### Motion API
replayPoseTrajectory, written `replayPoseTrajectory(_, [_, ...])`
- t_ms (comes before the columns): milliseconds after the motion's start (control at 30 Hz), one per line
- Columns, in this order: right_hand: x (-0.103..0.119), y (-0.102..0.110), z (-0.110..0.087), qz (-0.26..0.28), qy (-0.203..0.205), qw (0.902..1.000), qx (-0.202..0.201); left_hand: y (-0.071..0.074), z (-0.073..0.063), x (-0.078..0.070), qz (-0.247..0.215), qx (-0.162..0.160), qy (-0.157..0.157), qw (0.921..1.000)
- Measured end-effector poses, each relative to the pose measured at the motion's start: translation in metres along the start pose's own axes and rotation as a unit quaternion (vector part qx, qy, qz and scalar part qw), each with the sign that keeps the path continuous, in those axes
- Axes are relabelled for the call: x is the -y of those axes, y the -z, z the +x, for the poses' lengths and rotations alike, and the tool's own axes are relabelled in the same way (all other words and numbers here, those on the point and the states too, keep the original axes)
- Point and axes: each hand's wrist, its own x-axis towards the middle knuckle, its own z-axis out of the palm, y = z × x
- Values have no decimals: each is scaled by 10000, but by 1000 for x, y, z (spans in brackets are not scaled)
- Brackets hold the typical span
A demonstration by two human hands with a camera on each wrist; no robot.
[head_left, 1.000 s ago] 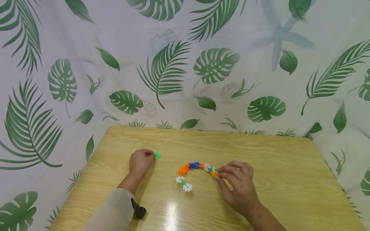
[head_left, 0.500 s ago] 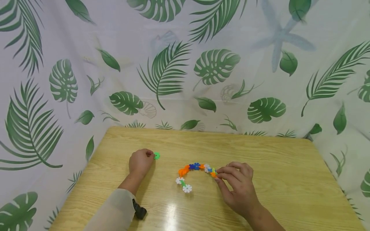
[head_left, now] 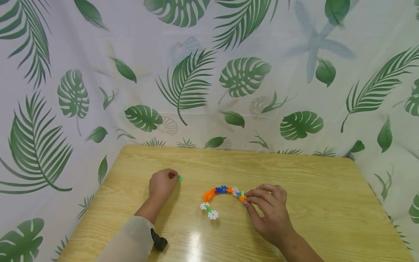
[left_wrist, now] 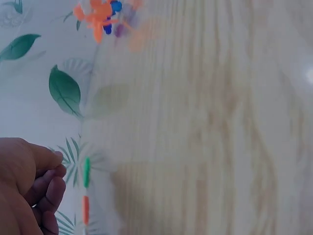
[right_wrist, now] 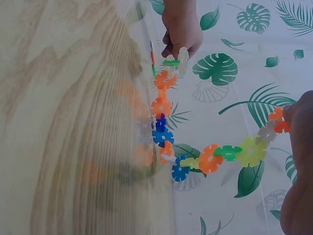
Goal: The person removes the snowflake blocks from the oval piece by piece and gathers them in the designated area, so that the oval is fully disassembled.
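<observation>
Green plastic piece (head_left: 180, 179) left of the chain (head_left: 223, 189), right at fingertips of left hand (head_left: 162, 184), the nearer one; fingers curled, can't tell if gripping. Chain's long axis left to right, arched; right end pinched, thumb against fingers, in right hand (head_left: 270, 209). No readable brands, labels, writing.

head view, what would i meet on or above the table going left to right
Bare left hand → small green plastic piece, partly hidden → curved chain of multicoloured, flower-shaped, notched plastic discs → bare right hand.
</observation>
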Motion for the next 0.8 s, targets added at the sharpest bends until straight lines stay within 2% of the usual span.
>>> replayPoseTrajectory(267, [0, -2, 2, 36, 44, 10000, -20, 3, -20, -38, -328, 139, -600, 9976])
replayPoseTrajectory(467, [1, -3, 2, 35, 21, 10000, -62, 0, -35, -64, -657, 292, -1256, 9895])
replayPoseTrajectory(633, [1, -4, 1, 50, 44, 9999, -79, 0, -52, -87, -1181, 604, -1830, 9741])
replayPoseTrajectory(800, [2, -5, 0, 1, 66, 10000, -36, 0, -67, -109, -1624, 983, -2448, 9508])
